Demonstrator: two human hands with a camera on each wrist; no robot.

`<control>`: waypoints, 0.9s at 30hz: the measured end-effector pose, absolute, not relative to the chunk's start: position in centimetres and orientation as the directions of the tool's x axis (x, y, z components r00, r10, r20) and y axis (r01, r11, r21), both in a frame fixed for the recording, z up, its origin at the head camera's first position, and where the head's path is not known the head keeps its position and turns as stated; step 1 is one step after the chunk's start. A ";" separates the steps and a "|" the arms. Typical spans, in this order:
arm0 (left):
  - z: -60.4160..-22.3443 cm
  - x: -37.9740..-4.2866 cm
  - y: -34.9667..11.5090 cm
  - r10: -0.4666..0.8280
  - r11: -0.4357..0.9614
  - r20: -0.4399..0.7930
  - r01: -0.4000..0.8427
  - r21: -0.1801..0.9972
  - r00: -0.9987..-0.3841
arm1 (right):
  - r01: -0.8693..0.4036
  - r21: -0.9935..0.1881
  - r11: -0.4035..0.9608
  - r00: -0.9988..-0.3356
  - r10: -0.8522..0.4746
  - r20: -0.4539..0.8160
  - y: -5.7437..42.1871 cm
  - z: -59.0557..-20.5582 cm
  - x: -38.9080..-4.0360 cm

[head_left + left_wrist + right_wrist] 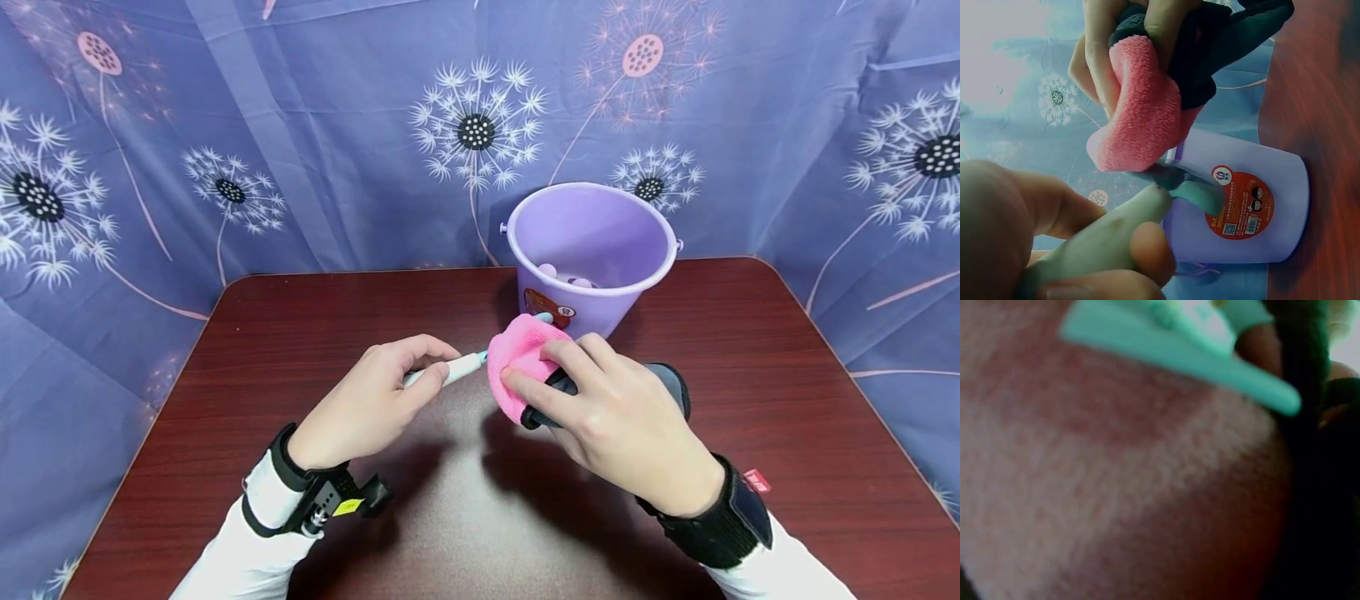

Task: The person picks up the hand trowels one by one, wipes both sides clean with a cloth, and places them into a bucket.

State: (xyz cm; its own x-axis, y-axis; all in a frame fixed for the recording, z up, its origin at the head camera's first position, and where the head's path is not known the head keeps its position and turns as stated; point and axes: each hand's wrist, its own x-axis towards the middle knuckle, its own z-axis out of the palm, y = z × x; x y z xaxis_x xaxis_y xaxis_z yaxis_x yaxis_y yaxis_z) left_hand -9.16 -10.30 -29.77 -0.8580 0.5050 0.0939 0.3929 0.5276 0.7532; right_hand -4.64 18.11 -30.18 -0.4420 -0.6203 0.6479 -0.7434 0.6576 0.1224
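My left hand (375,396) pinches a slim white stick-like tool (461,367) between thumb and fingers. The tool's teal end meets the pink item in the head view. My right hand (615,417) grips that pink fluffy fabric item (517,354), which has black parts and a dark, rounded flap showing behind the hand. A teal piece (1204,197) with a rounded end sticks out beyond the pink fabric. In the right wrist view a long teal piece (1179,362) lies across the fluffy fabric (1116,475); I cannot tell whether it belongs to the white tool.
A purple bucket (592,321) stands on the dark red wooden table (322,308), just beyond my hands. A few light purple objects (581,283) lie inside it. A blue curtain (337,125) with dandelion prints hangs around the table.
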 end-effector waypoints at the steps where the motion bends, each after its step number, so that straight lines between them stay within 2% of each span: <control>1: -29.8 -9.2 -10.3 0.507 0.532 0.087 0.390 0.752 -0.857 | -0.739 0.126 0.661 -0.452 -0.626 0.635 18.1 -30.3 -4.6; 9: -29.9 -9.3 -10.2 0.523 0.530 0.058 0.378 0.759 -0.851 | -0.685 0.132 0.717 -0.527 -0.612 0.589 18.3 -30.7 -4.9; 15: -29.8 -9.3 -10.4 0.525 0.514 0.085 0.394 0.762 -0.847 | -0.658 0.082 0.749 -0.589 -0.579 0.564 18.6 -30.7 -5.1; 27: -29.4 -9.4 -11.0 0.487 0.497 0.112 0.381 0.780 -0.866 | -0.603 0.008 0.798 -0.635 -0.486 0.601 19.9 -30.4 -5.6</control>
State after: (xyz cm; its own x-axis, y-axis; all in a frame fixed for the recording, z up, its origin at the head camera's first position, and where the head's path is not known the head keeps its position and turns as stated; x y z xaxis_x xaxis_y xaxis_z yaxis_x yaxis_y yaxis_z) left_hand -9.40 -11.03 -29.44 -0.8660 0.4873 0.1120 0.3805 0.4971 0.7798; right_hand -5.63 19.86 -30.38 -0.6348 -0.4856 0.6010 -0.6031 0.7976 0.0075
